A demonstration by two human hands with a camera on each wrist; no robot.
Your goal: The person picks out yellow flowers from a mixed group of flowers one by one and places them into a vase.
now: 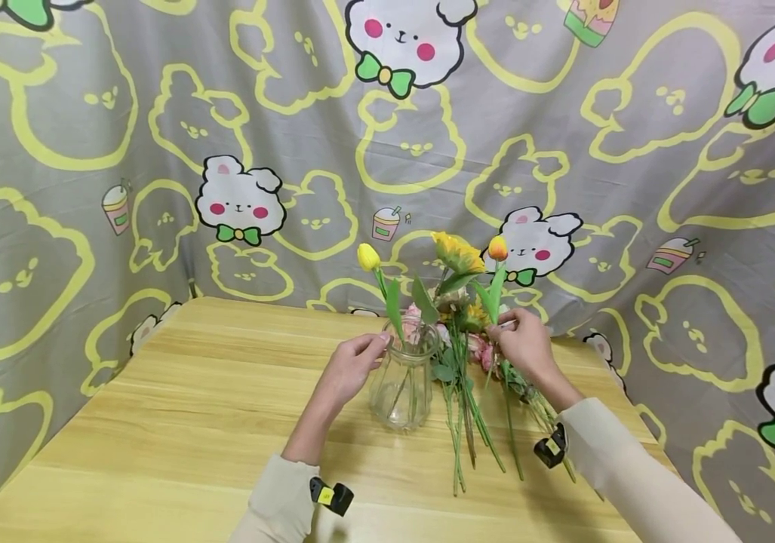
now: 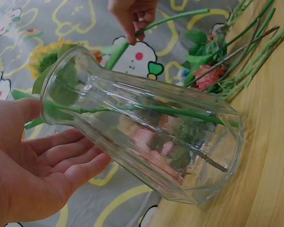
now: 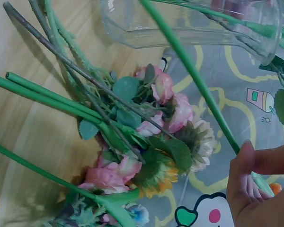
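A clear glass vase (image 1: pixel 387 403) stands on the table, holding a yellow tulip (image 1: pixel 369 257) that leans left and a sunflower (image 1: pixel 456 253) that leans right. Two stems, one green and one brown, show through its glass in the left wrist view. My left hand (image 1: pixel 349 366) touches the vase at its rim with the thumb, the other fingers stretched loosely along the neck. To the right of the vase, my right hand (image 1: pixel 526 343) pinches an orange tulip (image 1: pixel 498 248) below its bloom. The tulip's green stem (image 3: pixel 194 75) hangs free outside the vase.
Loose artificial flowers lie right of the vase, with pink blooms (image 3: pixel 106 177), another sunflower (image 3: pixel 158 179) and long stems (image 1: pixel 458 430) pointing toward the front. A patterned curtain (image 1: pixel 319 151) hangs behind the wooden table (image 1: pixel 176 422) and along its sides.
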